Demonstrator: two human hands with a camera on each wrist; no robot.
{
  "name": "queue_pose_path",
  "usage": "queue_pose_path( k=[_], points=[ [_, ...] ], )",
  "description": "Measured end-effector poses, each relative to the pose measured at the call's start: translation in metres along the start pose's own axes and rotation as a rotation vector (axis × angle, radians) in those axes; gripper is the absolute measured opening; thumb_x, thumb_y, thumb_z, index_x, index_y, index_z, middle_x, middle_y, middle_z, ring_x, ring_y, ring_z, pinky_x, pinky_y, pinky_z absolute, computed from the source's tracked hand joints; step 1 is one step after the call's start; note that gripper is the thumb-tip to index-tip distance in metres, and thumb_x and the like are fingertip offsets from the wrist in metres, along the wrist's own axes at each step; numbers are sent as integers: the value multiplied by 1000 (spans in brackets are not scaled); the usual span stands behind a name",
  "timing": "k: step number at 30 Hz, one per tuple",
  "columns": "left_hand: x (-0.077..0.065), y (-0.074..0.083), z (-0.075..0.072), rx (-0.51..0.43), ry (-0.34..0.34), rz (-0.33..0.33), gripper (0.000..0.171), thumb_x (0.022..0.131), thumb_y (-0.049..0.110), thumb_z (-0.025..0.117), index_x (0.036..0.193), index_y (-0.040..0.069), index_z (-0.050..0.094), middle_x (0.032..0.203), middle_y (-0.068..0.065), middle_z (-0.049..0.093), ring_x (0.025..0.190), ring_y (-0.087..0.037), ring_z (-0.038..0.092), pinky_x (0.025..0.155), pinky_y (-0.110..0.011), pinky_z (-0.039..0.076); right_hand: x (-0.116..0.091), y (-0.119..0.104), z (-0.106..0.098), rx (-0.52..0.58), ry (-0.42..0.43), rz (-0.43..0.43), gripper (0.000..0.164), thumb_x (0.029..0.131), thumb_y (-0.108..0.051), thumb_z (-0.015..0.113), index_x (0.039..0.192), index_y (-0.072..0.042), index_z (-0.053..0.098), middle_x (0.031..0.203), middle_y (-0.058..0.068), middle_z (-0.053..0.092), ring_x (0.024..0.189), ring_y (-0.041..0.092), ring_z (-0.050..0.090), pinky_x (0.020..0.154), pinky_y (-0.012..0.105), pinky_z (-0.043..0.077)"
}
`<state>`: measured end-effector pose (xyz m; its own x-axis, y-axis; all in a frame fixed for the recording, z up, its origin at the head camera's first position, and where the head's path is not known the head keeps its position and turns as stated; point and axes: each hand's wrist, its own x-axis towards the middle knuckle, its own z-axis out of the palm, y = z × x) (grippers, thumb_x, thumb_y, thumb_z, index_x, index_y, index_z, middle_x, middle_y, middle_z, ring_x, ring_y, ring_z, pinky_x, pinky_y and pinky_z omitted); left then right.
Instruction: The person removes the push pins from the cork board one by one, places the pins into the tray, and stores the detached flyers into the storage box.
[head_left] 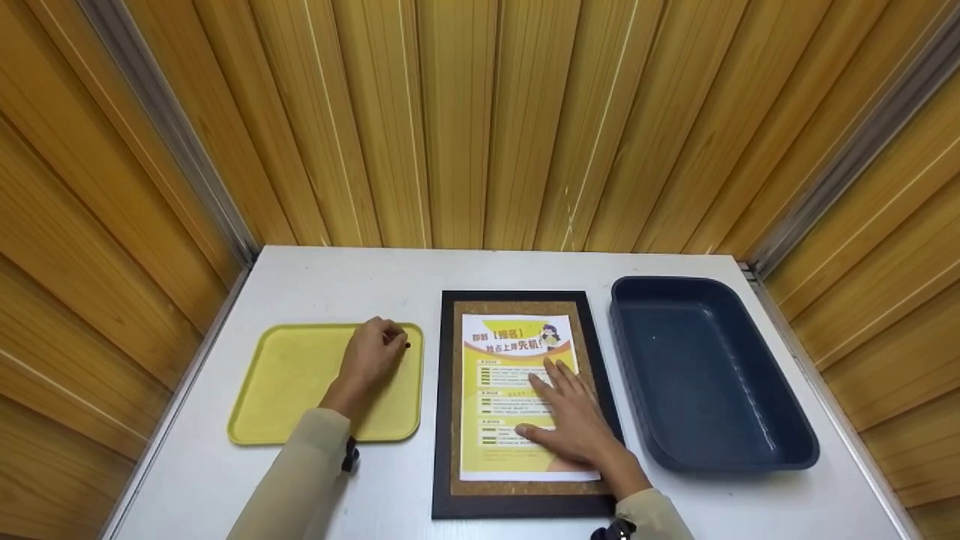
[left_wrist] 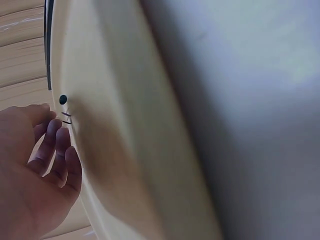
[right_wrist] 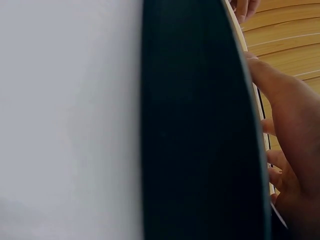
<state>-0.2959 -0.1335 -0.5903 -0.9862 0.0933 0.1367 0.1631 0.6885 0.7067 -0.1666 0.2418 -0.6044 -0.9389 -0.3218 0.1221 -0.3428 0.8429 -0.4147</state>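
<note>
A yellow tray (head_left: 300, 382) lies on the left of the table. My left hand (head_left: 369, 356) is over its upper right part, fingers bent and fingertips close together. Beside them in the tray is a small dark round piece (head_left: 408, 345); in the left wrist view that round piece (left_wrist: 63, 99) lies just past the fingertips, with thin dark marks below it. Whether the fingers pinch anything is hidden. In the middle, a printed yellow and white sheet (head_left: 495, 442) lies on a black-framed cork board (head_left: 517, 487). My right hand (head_left: 574, 420) rests spread on the sheet's right side.
To the board's right stands a deep dark blue bin (head_left: 667, 375), with its long side running alongside the board. The white table (head_left: 337, 285) is bounded by wood-patterned walls (head_left: 457, 127) at the back and on both sides.
</note>
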Motion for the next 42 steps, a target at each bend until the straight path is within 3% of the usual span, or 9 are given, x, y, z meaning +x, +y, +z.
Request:
queue_pose_path(
  k=[10, 15, 26, 31, 42],
  points=[
    [10, 47, 17, -15, 4, 82, 8, 100, 17, 76, 101, 10, 78, 94, -2, 65, 88, -19, 64, 80, -36, 55, 1, 0, -2, -8, -8, 11, 93, 88, -74, 67, 159, -16, 50, 173, 17, 26, 158, 44, 20, 123, 67, 16],
    [16, 77, 34, -36, -52, 145, 15, 100, 18, 76, 110, 7, 77, 101, -4, 66, 93, -22, 66, 83, -35, 57, 1, 0, -1, -13, -9, 11, 94, 89, -74, 67, 160, -17, 49, 173, 17, 26, 158, 44, 21, 123, 67, 16],
    [32, 128, 76, 52, -177, 261, 26, 101, 24, 75, 122, 9, 75, 117, -4, 68, 110, -22, 67, 94, -35, 56, 0, 0, -1, -20, -33, 27, 95, 89, -77, 65, 161, -19, 47, 173, 16, 24, 159, 43, 19, 124, 65, 15],
    [40, 142, 97, 57, -192, 302, 27, 101, 26, 75, 125, 11, 74, 119, -1, 67, 112, -19, 67, 96, -32, 55, 0, -1, -1, -17, -42, 32, 95, 88, -77, 66, 162, -20, 46, 174, 14, 23, 160, 41, 18, 125, 64, 14],
    [48, 149, 140, -36, -196, 261, 30, 103, 25, 72, 128, 8, 73, 121, -3, 66, 114, -19, 66, 98, -30, 54, 0, 0, -2, -1, -39, 20, 93, 89, -75, 67, 161, -18, 48, 173, 15, 24, 159, 42, 19, 124, 66, 15]
  ],
)
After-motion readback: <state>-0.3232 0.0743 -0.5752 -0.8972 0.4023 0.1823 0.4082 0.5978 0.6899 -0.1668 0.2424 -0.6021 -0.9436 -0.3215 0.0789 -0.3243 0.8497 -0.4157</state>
